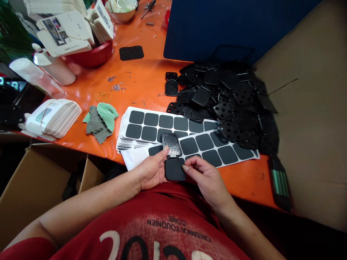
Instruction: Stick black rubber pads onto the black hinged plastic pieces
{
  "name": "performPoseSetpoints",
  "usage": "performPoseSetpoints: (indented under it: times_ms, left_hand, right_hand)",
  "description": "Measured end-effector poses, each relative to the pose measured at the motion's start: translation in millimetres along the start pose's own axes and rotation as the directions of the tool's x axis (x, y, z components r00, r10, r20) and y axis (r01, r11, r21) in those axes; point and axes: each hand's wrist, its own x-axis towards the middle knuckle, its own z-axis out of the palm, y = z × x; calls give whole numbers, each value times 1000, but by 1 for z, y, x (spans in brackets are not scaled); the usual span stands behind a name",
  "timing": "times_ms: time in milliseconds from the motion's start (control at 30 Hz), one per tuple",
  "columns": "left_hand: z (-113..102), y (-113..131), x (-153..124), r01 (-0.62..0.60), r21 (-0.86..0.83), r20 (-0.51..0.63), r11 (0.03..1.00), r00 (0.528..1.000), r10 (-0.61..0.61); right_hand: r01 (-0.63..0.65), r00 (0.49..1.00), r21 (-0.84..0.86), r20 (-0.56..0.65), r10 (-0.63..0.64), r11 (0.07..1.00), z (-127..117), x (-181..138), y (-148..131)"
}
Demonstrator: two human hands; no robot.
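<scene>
The black hinged plastic piece with one gridded, ring-marked half (171, 144) is held up in front of the person's red shirt, at the front edge of the orange plastic-covered desk (143, 77). It lies opened flat: the gridded half points away, and the smooth, matt, round-cornered square half sits nearest the body. The left hand (151, 169) clasps it, thumb on the gridded half; the right hand (207, 177) pinches the square's right edge between thumb and forefinger. The step in hand looks like seating a dark pad on that half; the next move probably calls for squaring the corners and pressing evenly. Just beyond lies a white backing sheet of charcoal squares (208, 142), bare at its left end, overlapping a thick stack of similar sheets (158, 120). Further right rises a jumbled heap of black hinged pieces (233, 95).
</scene>
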Motion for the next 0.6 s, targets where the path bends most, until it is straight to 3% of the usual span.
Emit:
performPoseSetpoints:
  times_ms: [600]
  left_hand:
    - [-1, -1, 1, 0, 39, -15, 999, 1000, 1]
  right_hand:
    - [71, 996, -153, -36, -78, 986, 3, 2, -4]
